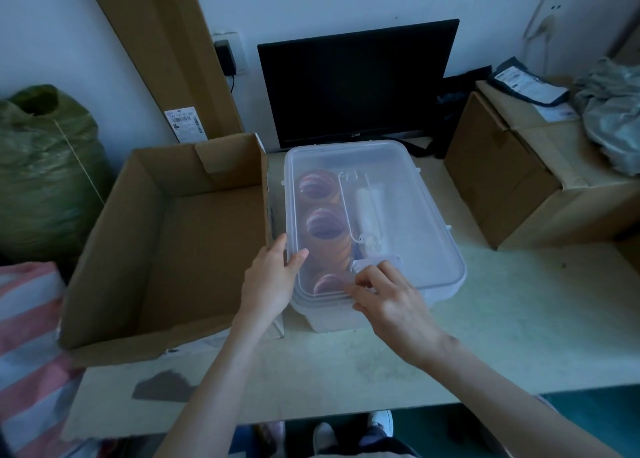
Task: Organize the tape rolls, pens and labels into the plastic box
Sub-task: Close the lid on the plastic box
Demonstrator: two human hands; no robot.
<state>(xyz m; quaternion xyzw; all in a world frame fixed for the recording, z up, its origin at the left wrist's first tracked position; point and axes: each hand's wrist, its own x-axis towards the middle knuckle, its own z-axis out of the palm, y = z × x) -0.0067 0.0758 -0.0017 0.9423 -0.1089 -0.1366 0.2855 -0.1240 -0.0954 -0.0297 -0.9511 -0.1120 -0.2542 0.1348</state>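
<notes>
Two hands seated the lid [398, 180] on the plastic box [440, 293], mid-worktop [519, 336].
Left hand [268, 281] gripped the left rim; right hand [384, 295] fingers curled, pressing the near edge. Tape rolls [325, 222] inside. Advice: press corners evenly.

1 clear plastic box [436, 215] w/ 1 lid [408, 166] on it. Inside: 3 tape rolls [325, 225] in a row; other contents too blurry to count. 2 hands: left hand [273, 277], right hand [388, 298]. 1 open cardboard box [145, 249], 1 closed carton [512, 180], 1 monitor [353, 83], 1 green sack [45, 166].
</notes>
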